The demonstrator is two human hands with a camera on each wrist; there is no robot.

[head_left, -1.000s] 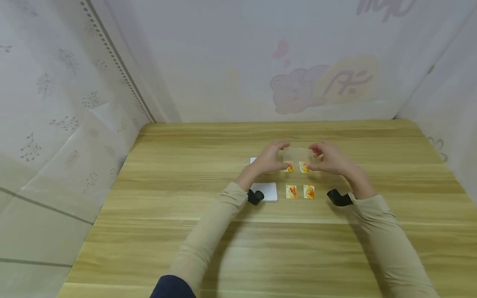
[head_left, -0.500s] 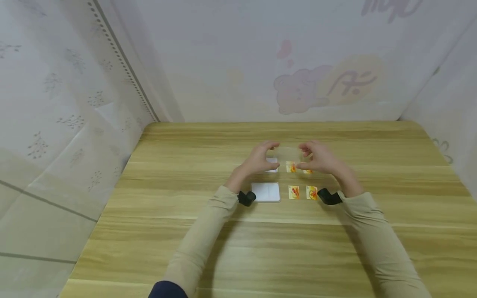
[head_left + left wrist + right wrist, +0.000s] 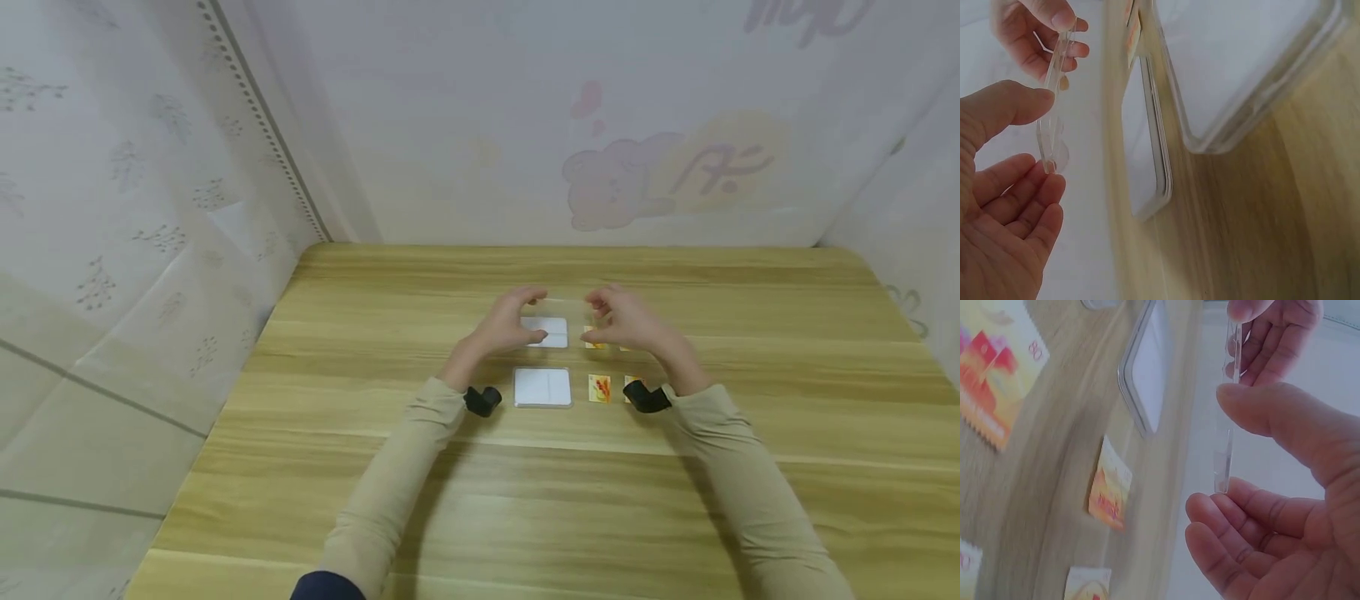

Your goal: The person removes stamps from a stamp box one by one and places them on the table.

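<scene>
A clear plastic lid [image 3: 1054,119], thin and seen edge-on in both wrist views, is held up between the two hands over the back of the table. My left hand [image 3: 504,323] pinches its left end with the thumb on one side and fingers at the edge. At the other end, my right hand [image 3: 633,323] grips it between thumb and fingertips. Below lies the far white flat case [image 3: 555,332], partly covered by the left hand in the head view. A nearer white case [image 3: 543,388] with a clear rim lies in front of it.
Several orange-yellow stamps lie right of the cases; one stamp [image 3: 599,388] shows fully in front, and a far stamp [image 3: 594,340] is partly behind the right hand. The wooden table [image 3: 480,517] ends at a pale printed curtain [image 3: 450,167] behind.
Both hands have moved left together with the clear lid, from over the far stamps toward the far white case. The nearer case is now uncovered in the head view.
</scene>
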